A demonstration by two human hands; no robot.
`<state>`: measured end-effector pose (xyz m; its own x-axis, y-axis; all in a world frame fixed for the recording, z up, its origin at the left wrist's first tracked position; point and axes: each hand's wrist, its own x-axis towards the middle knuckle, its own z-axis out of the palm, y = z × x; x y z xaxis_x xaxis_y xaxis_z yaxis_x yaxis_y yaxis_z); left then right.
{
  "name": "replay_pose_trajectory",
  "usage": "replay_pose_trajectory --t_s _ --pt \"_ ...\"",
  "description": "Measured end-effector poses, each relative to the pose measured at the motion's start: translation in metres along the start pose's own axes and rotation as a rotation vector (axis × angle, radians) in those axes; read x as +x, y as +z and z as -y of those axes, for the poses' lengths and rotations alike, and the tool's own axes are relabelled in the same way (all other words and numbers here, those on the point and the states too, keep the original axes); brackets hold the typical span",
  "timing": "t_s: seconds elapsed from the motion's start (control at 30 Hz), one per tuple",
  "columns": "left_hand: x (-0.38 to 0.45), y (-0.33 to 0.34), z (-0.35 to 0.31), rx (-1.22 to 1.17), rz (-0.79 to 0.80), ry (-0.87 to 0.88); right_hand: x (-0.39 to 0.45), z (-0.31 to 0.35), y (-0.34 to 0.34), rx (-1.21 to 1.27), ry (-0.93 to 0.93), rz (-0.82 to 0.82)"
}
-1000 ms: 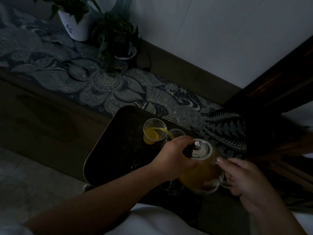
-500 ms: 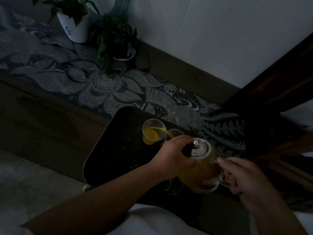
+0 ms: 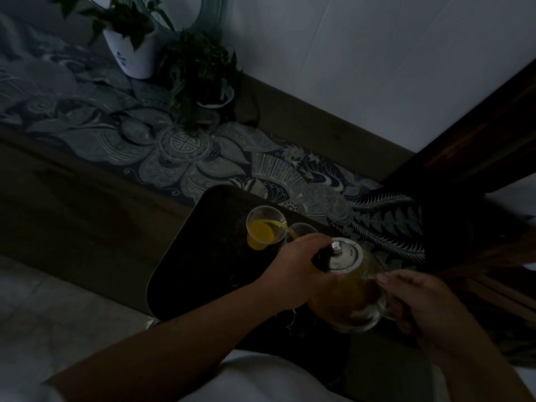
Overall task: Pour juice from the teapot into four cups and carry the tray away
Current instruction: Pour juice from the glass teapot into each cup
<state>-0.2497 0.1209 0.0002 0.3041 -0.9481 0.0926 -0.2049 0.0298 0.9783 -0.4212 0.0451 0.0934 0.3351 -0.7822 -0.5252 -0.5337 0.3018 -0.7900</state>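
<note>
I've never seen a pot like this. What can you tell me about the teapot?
The teapot looks like clear glass with a shiny metal lid and knob, holding orange juice. It is tipped over the dark tray, pouring a thin stream into a clear cup. The left hand steadies its lid side; the right hand holds its handle.

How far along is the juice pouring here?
Early. Underway: the right hand tilts the glass teapot, the left hand beside its lid, juice streaming into the far cup, partly full. The neighbouring cup looks empty. Others are too dark to judge; the tray hasn't been carried.
</note>
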Motion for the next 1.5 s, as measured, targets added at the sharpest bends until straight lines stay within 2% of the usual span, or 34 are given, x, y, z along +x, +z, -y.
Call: replay_pose_trajectory --t_s 1.5 --pt "-0.008 -0.003 -0.015 0.016 0.044 -0.006 -0.014 -0.002 -0.005 -0.018 -0.039 0.016"
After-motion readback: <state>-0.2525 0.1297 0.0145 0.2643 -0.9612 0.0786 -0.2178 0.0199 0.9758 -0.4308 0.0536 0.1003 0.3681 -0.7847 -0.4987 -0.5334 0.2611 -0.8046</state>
